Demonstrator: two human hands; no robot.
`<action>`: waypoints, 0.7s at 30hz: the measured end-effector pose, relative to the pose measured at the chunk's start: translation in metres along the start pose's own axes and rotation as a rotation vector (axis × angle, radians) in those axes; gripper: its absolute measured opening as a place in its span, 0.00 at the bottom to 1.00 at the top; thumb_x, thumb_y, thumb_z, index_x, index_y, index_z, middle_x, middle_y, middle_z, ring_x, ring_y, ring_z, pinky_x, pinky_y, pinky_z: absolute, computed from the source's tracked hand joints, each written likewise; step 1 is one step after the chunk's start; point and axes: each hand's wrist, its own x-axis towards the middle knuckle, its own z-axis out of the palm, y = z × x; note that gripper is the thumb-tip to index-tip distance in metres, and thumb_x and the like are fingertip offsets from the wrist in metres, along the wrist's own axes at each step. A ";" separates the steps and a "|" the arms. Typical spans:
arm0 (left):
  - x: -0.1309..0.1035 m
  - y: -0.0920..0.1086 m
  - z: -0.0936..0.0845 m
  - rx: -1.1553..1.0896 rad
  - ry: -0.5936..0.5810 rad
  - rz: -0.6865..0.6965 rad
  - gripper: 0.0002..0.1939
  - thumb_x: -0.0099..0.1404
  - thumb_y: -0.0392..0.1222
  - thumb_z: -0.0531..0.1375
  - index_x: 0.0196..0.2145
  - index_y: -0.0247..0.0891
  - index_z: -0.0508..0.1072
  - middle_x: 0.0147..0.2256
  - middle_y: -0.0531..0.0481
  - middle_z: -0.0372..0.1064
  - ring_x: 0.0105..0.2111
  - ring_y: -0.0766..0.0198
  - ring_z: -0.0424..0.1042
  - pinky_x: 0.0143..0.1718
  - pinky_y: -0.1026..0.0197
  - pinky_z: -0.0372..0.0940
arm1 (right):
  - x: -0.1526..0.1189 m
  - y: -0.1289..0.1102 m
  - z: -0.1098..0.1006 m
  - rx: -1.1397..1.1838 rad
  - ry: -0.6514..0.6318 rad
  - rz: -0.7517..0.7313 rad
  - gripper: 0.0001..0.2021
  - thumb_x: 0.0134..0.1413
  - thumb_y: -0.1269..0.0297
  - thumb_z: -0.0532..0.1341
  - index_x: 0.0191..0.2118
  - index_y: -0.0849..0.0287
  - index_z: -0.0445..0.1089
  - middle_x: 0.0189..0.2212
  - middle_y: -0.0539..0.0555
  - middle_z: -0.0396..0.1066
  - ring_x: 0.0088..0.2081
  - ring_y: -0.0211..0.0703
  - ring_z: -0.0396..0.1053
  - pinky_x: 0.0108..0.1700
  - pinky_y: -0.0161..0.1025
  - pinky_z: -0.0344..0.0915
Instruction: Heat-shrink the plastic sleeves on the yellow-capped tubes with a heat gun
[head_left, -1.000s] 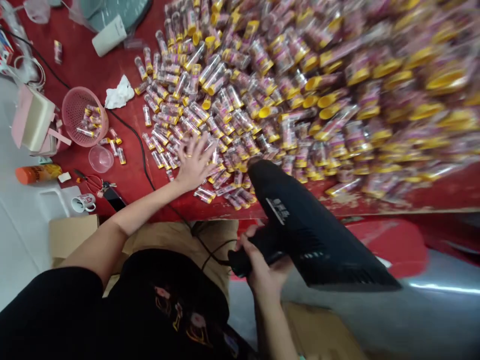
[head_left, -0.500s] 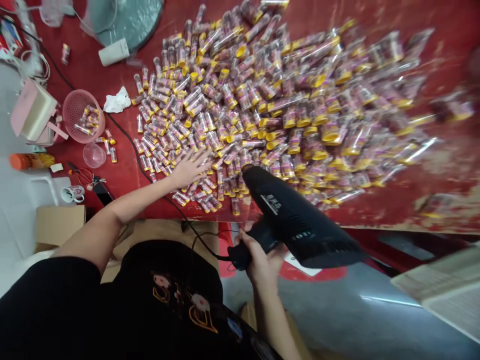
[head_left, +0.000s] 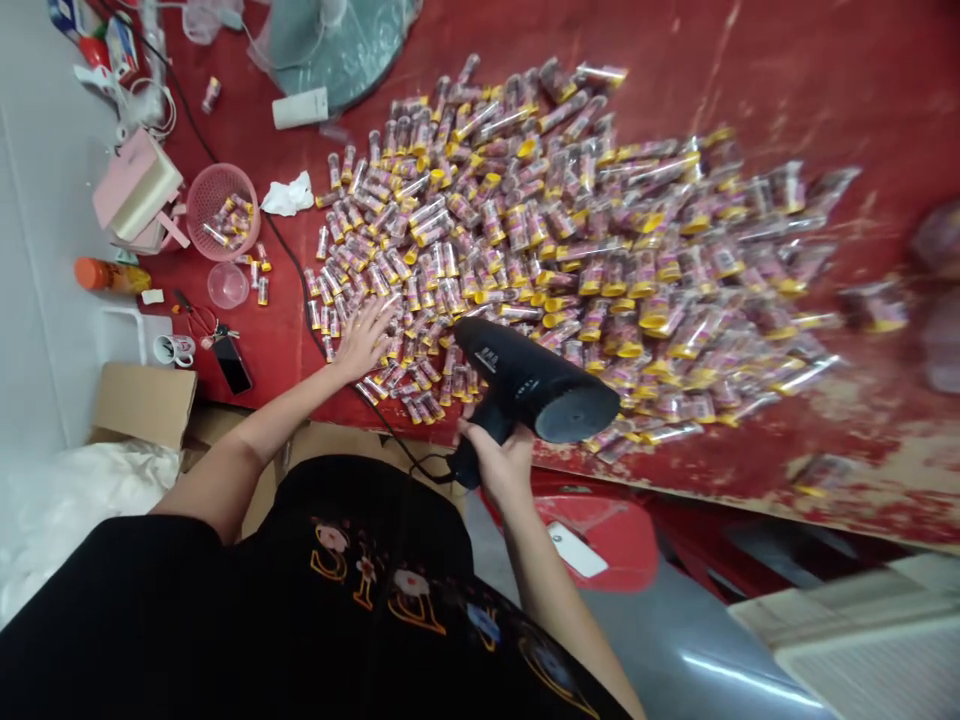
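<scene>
My right hand (head_left: 506, 455) is wrapped round the handle of a black hair dryer (head_left: 536, 380). Its nozzle points away from me and to the left, just over the near side of a wide spread of small clear tubes with yellow ends (head_left: 480, 240). My left hand (head_left: 364, 340) lies flat with fingers spread, on the tubes at the near left edge of the spread. A black cord (head_left: 394, 435) runs from the dryer's handle along the table's front edge and up to the left.
At the left stand a pink basket (head_left: 196, 205) with several tubes, a clear cup (head_left: 227, 287), a phone (head_left: 232, 362), a mug (head_left: 174, 349) and an orange-capped bottle (head_left: 112, 275). A white tissue (head_left: 288, 195) lies beside the tubes. A red stool (head_left: 622, 540) stands below the table edge.
The view has shifted, so the table's things sit further right. The hair dryer has swung, its nozzle moving left towards my left hand. My left hand has slid left over the tubes.
</scene>
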 end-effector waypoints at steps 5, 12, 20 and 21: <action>0.043 0.032 0.012 0.027 0.034 0.063 0.33 0.77 0.57 0.41 0.69 0.36 0.61 0.73 0.32 0.45 0.75 0.47 0.37 0.70 0.30 0.38 | -0.018 -0.003 0.004 -0.037 0.014 0.007 0.19 0.36 0.57 0.73 0.33 0.58 0.69 0.25 0.47 0.71 0.23 0.38 0.66 0.27 0.37 0.67; 0.191 0.092 0.046 0.134 -0.106 0.383 0.32 0.72 0.53 0.54 0.69 0.40 0.62 0.75 0.43 0.38 0.76 0.45 0.31 0.72 0.30 0.26 | -0.010 -0.021 -0.012 0.134 0.233 -0.065 0.22 0.38 0.60 0.74 0.38 0.56 0.64 0.32 0.46 0.70 0.22 0.35 0.65 0.24 0.36 0.65; 0.186 0.000 -0.002 0.111 -0.131 0.290 0.34 0.74 0.64 0.47 0.68 0.46 0.63 0.75 0.46 0.43 0.76 0.49 0.35 0.73 0.34 0.25 | 0.036 -0.035 -0.008 0.061 0.252 -0.043 0.22 0.33 0.57 0.73 0.35 0.57 0.66 0.28 0.47 0.69 0.25 0.37 0.65 0.29 0.37 0.67; 0.177 -0.013 -0.012 0.108 -0.123 0.273 0.34 0.73 0.65 0.46 0.69 0.47 0.62 0.75 0.47 0.42 0.76 0.49 0.35 0.73 0.34 0.26 | 0.041 -0.037 -0.005 0.043 0.232 -0.046 0.21 0.33 0.57 0.73 0.34 0.56 0.67 0.28 0.47 0.69 0.25 0.37 0.64 0.28 0.37 0.66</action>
